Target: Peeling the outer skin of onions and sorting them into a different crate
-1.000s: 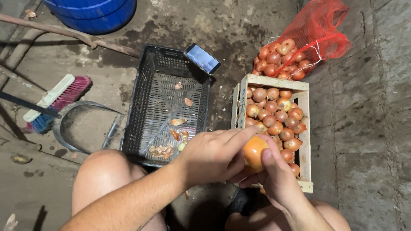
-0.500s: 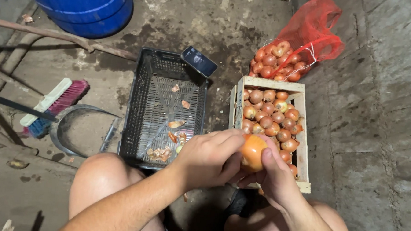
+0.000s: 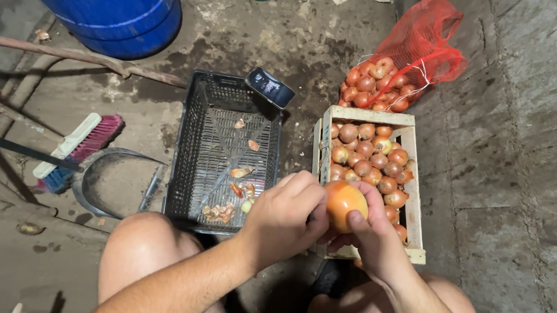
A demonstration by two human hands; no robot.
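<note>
From the head camera, you hold one onion (image 3: 344, 203) between both hands, above the near end of the wooden crate (image 3: 412, 143). Your left hand (image 3: 283, 215) curls over the onion's left side, fingers bent and pressed against its skin. Your right hand (image 3: 372, 239) cups it from below and the right, thumb laid across the front, so both hands are closed around the same onion.

The wooden crate is full of onions and stands just right of the black plastic crate (image 3: 189, 164), which holds only scraps of onion skin (image 3: 224, 207) on its slatted floor. A phone (image 3: 269, 87) rests on that crate's far right corner. Beyond the wooden crate lies a red net sack (image 3: 424, 46) with more onions spilling from it. At far left you see a brush (image 3: 79, 145), and at the top a blue barrel (image 3: 105, 8). Your bare knees frame the bottom.
</note>
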